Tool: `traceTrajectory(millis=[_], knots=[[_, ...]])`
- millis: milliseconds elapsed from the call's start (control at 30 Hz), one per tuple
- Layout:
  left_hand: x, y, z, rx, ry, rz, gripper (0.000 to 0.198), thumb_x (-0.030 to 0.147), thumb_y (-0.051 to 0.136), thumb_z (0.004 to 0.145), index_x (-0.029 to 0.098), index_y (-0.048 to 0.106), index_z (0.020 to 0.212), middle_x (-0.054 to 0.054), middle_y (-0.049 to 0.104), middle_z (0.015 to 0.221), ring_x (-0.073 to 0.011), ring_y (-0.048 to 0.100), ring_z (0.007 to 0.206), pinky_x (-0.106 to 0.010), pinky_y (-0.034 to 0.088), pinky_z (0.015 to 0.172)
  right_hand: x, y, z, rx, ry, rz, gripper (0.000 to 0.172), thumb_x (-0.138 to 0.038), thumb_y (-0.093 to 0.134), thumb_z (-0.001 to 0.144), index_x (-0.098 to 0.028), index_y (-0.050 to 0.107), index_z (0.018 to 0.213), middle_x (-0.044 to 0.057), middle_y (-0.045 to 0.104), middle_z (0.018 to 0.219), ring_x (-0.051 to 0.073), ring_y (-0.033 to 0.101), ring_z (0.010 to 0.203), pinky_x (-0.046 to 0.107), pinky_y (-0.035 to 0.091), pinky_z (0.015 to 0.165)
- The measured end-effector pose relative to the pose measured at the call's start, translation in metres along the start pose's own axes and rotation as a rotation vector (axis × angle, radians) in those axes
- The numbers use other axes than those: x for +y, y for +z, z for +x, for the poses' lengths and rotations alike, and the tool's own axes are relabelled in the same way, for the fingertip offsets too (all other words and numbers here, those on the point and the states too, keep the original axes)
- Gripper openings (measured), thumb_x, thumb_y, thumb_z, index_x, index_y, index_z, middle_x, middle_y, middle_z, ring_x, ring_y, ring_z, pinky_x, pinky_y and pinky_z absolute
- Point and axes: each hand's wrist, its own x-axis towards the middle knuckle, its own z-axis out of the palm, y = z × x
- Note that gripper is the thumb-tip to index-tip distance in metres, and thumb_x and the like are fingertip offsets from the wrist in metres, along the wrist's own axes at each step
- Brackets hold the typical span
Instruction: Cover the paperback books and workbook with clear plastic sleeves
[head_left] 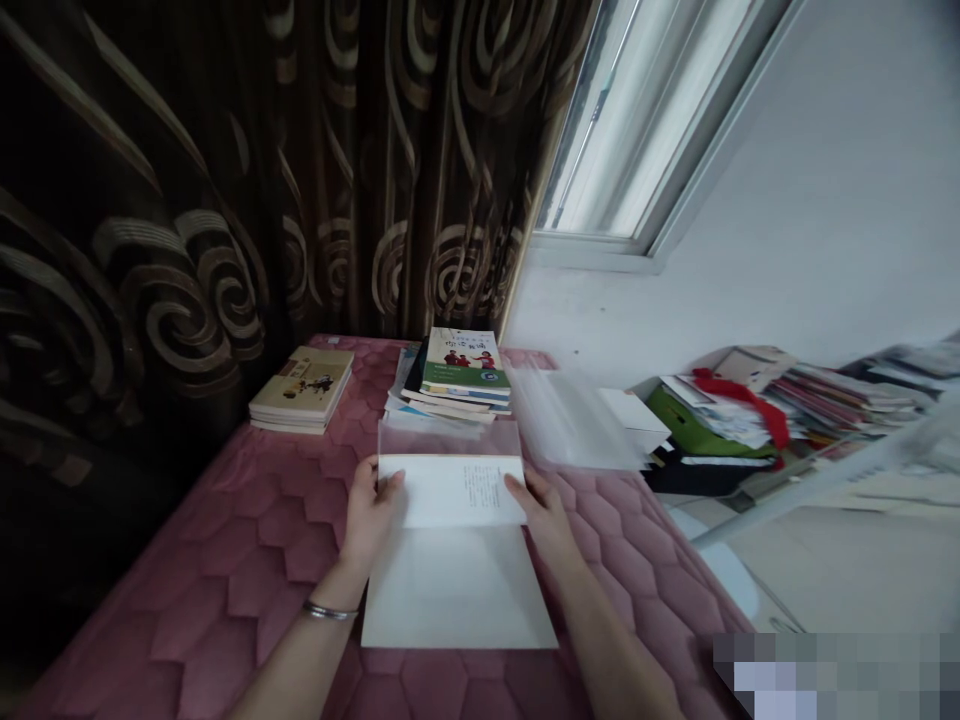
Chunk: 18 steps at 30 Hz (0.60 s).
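In the middle of the bed, a white book (457, 590) lies with a pale page or cover (442, 490) lifted towards its far end. Small print shows on the right part of that lifted piece. Behind it, a clear plastic sheet (450, 438) sticks out, probably a book cover. My left hand (370, 510) pinches the left edge of the lifted piece, thumb on top. At the right edge, my right hand (546, 512) grips it the same way. The fingers beneath are hidden, so I cannot tell whether they also hold the plastic.
Ahead stands a stack of books (465, 370), its top one green and white. Another book stack (304, 390) sits to the left. Clear plastic covers (577, 420) lie at the right, beside a white box (634, 420). Papers and a green bag (686, 425) are piled beyond the quilted pink bed (262, 560).
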Motion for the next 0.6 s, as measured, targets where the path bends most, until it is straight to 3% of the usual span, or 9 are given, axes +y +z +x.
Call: traceTrajectory(millis=[333,600], knots=[[0.002,0.001,-0.003,0.020,0.012,-0.028,0.034,0.041,0.067,0.070,0.021,0.054,0.094,-0.001,0.066,0.085,-0.0160,0.061,0.080,-0.027,0.047,0.074,0.024,-0.001,0.009,0.046,-0.064,-0.062,0.040,-0.058,0.068,0.069,-0.018,0.067,0.074,0.001,0.064,0.063,0.018,0.054,0.057,0.028,0.041,0.052],[-0.003,0.001,0.001,0.039,0.018,-0.025,0.035,0.041,0.068,0.068,0.018,0.056,0.092,-0.004,0.067,0.085,-0.0167,0.061,0.079,-0.029,0.047,0.075,0.019,0.001,0.002,0.059,-0.034,-0.010,0.036,-0.055,0.068,0.071,-0.020,0.066,0.077,0.002,0.066,0.068,0.019,0.056,0.061,0.028,0.044,0.055]])
